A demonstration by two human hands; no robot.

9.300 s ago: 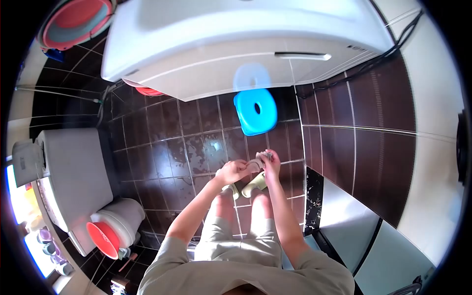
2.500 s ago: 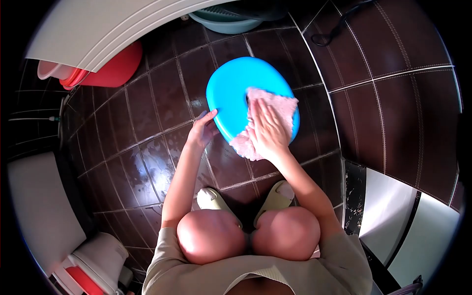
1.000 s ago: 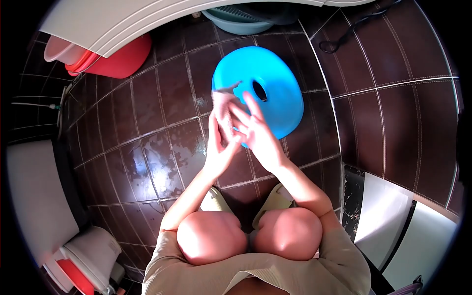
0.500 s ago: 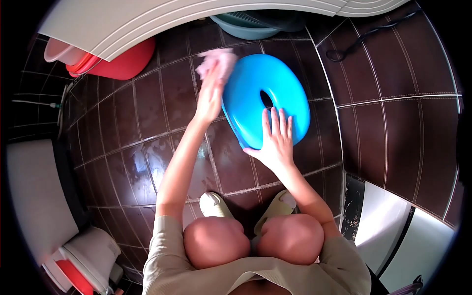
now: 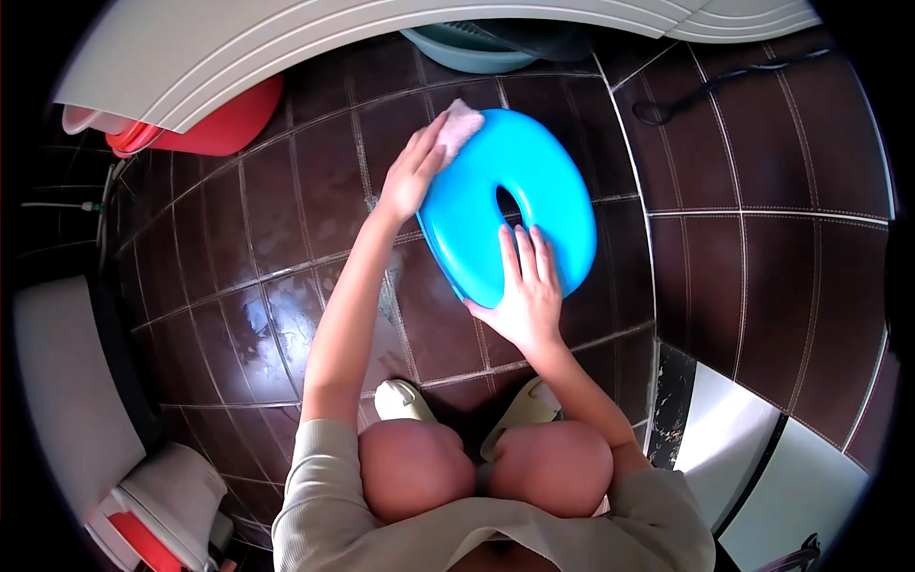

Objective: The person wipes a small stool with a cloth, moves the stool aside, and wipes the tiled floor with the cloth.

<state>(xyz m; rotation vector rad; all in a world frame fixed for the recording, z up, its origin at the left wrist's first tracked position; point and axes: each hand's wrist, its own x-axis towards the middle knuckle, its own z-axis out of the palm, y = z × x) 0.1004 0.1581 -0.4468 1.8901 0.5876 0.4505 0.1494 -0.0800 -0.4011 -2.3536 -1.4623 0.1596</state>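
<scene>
A blue plastic stool (image 5: 553, 181) with a slot in its top stands on the dark tiled floor in front of me. My left hand (image 5: 413, 172) holds a pink cloth (image 5: 461, 129) against the stool's far left edge. Part of the cloth is hidden under the fingers. My right hand (image 5: 527, 296) lies on the near side of the stool top, its fingers just below the slot and its thumb out at the near edge.
A white cabinet (image 5: 315, 38) spans the far side, with a red basin (image 5: 224, 124) and a teal basin (image 5: 472, 55) beneath. A black cable (image 5: 710, 86) hangs at the right wall. A white bin (image 5: 172, 491) stands lower left.
The cloth has passed from under my right hand into my left, which has come from beside the stool to its far left edge. My right hand now rests bare on the stool top.
</scene>
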